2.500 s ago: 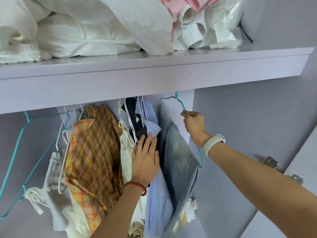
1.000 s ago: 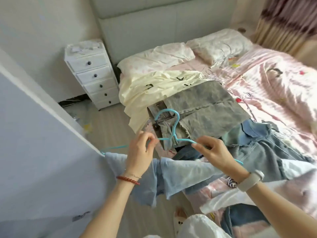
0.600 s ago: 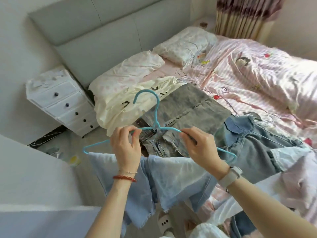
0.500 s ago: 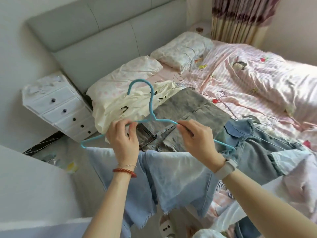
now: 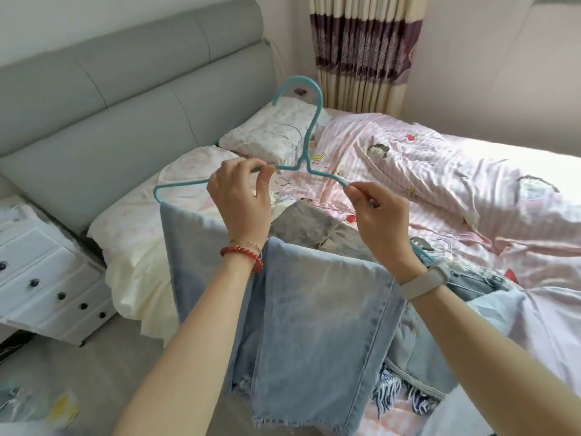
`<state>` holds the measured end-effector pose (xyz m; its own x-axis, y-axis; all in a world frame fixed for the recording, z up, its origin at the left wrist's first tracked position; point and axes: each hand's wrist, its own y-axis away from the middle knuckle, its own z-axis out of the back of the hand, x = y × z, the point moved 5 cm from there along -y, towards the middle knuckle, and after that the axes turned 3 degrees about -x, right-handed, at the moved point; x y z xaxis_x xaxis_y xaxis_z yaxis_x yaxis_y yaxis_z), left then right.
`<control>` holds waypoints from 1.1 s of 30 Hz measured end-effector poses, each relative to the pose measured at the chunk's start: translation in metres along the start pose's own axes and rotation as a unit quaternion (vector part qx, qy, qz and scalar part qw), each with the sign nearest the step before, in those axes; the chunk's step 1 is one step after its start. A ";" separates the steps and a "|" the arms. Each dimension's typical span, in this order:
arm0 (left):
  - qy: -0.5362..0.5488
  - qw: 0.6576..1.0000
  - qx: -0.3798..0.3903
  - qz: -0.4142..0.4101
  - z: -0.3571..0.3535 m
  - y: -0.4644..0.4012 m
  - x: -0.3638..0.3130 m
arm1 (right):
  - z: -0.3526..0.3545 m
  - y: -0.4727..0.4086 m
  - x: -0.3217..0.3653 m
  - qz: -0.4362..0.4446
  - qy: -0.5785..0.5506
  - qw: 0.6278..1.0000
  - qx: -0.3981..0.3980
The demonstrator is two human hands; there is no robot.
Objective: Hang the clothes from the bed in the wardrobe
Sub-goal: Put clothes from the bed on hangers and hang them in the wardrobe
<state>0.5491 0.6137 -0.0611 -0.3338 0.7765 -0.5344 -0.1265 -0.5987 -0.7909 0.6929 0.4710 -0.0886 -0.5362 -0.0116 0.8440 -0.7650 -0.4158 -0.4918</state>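
A teal wire hanger is held up in front of me, hook upward. Light blue jeans hang folded over its lower bar, legs dangling toward the floor. My left hand pinches the hanger's left shoulder between thumb and fingers. My right hand pinches the right shoulder wire. More clothes lie on the bed behind: a grey denim piece, a pale yellow garment and other blue denim. The wardrobe is out of view.
The bed has pink striped bedding, two pillows and a grey padded headboard. A white chest of drawers stands at the left. Curtains hang at the back. Small litter lies on the grey floor.
I turned from the wardrobe to the bed. Over the last second the hanger with the light blue jeans has risen higher in front of me, both hands staying on its shoulders.
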 end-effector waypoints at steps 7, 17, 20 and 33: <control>-0.021 0.996 0.083 -0.013 -0.173 -0.028 0.009 | 0.003 -0.107 -0.113 -0.070 0.026 0.996 -0.054; -0.226 0.828 0.501 0.112 -0.320 0.153 0.148 | -0.061 -0.149 -0.374 -0.249 0.161 0.955 0.002; -0.261 0.751 0.589 0.146 -0.317 0.211 0.185 | -0.075 -0.149 -0.439 -0.288 0.216 0.932 0.037; -0.259 0.733 0.617 0.121 -0.366 0.233 0.208 | -0.094 -0.152 -0.527 -0.319 0.268 0.905 0.089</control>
<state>0.7920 0.7074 -0.4654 -0.7558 0.6304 -0.1768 -0.6468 -0.6768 0.3517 1.0583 0.6257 -0.4785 -0.1372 0.7047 0.6961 -0.9361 -0.3221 0.1416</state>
